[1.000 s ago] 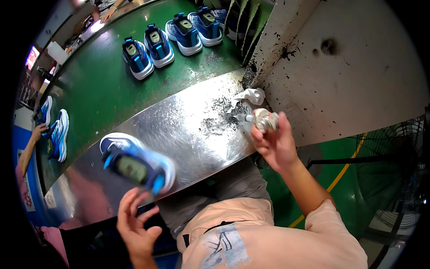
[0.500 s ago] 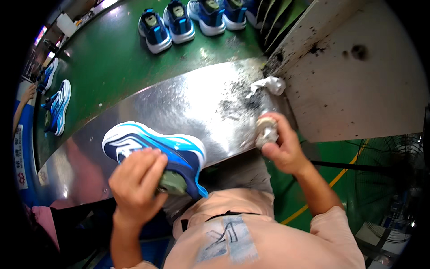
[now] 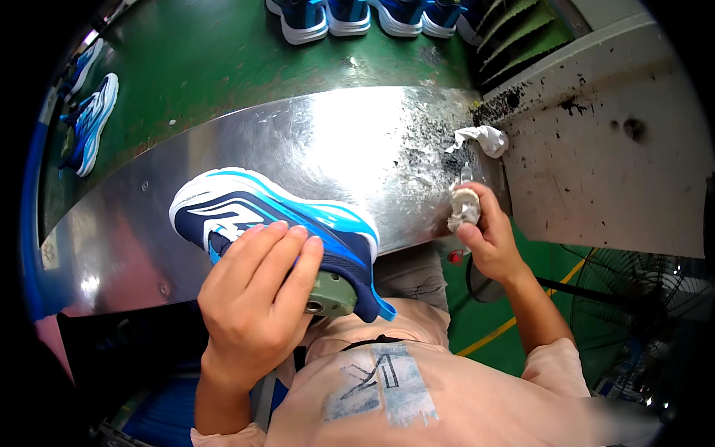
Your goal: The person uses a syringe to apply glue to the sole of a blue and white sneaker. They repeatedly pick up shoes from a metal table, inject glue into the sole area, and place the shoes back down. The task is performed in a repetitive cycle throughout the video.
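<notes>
A blue and white running shoe [image 3: 335, 223] lies on its side above the metal tabletop, its sole edge turned away from me and its toe to the left. Out of its collar shows a green shoe last [image 3: 334, 292]. My left hand [image 3: 257, 298] is closed around the shoe's upper, fingers across its side. At the right edge of the metal, my right hand [image 3: 491, 235] pinches a whitish wad of cloth [image 3: 464, 208] between thumb and fingers, apart from the shoe. What lies inside the wad is hidden.
A crumpled white cloth [image 3: 484, 139] lies on the black-stained metal tabletop [image 3: 283, 149], beside a stained pale panel [image 3: 603, 141]. Beyond, several similar shoes [image 3: 348, 18] stand on a green surface [image 3: 201, 67]. Another shoe [image 3: 93, 123] lies at far left. A fan [image 3: 640, 298] stands at right.
The whole view has shifted, so the far shoes sit higher in it. The held shoe appears farther right and slightly tilted differently. My right hand still grips the wad.
</notes>
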A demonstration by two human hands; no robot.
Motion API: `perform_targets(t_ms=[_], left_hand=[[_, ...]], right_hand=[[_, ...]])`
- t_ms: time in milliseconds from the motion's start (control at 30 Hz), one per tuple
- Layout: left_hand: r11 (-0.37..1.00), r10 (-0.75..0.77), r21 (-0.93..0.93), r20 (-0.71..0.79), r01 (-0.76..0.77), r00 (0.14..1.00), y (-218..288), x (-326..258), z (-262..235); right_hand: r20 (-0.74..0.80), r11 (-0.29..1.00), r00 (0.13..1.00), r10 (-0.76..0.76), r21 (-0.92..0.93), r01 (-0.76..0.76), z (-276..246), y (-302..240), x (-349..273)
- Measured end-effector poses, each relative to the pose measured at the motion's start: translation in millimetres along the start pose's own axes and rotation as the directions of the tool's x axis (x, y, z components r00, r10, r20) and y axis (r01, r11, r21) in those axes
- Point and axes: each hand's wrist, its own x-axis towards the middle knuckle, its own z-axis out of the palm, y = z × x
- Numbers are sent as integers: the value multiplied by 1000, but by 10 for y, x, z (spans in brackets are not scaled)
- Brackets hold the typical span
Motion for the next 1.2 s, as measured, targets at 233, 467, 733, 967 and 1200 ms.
perform_targets(t_ms=[233,467,733,967,1200], left_hand=[[1000,-7,-23,-91,5,996,39,-209,95],[1000,2,-19,-80,-3,997,48,-413,67],[999,51,-3,-196,-53,979,1,-542,214],[997,67,46,-247,-58,967,-42,-585,270],[993,94,84,-226,-77,970,-156,-499,116]], right_hand=[[156,843,988,-5,532,-80,135,-817,279],[631,623,759,-161,661,-418,966,-1700,1017],[750,632,641,162,420,-652,1518,-1832,1296],[784,674,594,180,342,-655,1688,-1811,1419],[716,802,673,187,284,-526,1788,-1968,1375]])
